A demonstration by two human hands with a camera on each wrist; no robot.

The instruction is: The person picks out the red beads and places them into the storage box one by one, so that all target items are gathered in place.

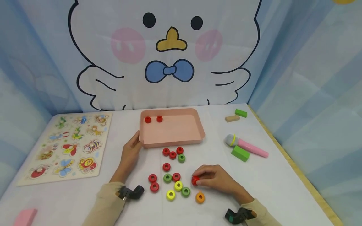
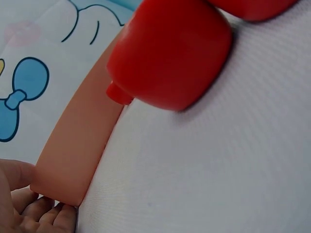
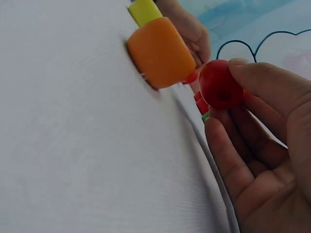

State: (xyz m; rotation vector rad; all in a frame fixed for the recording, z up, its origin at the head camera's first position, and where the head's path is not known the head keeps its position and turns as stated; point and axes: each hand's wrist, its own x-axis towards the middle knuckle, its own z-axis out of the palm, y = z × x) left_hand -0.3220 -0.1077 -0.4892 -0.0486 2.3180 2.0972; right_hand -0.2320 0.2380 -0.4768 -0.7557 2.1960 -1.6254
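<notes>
My right hand (image 1: 216,179) pinches a red bead (image 1: 195,180) between thumb and fingertips, to the right of the loose beads. The right wrist view shows this red bead (image 3: 221,85) held at the fingertips, its hole partly visible. With my left hand (image 1: 131,155) I grip the front left corner of a pink tray (image 1: 172,145); in the left wrist view the thumb and curled fingers meet the tray's corner (image 2: 73,160). Inside the tray, two red beads (image 1: 148,119) lie near the back left.
Loose red, green and yellow beads (image 1: 178,186) lie between my hands, with an orange bead (image 1: 200,197) nearest me. An insect puzzle board (image 1: 108,125) lies left. On the right are a pink toy microphone (image 1: 253,148), green blocks (image 1: 240,153) and a wooden block (image 1: 232,118).
</notes>
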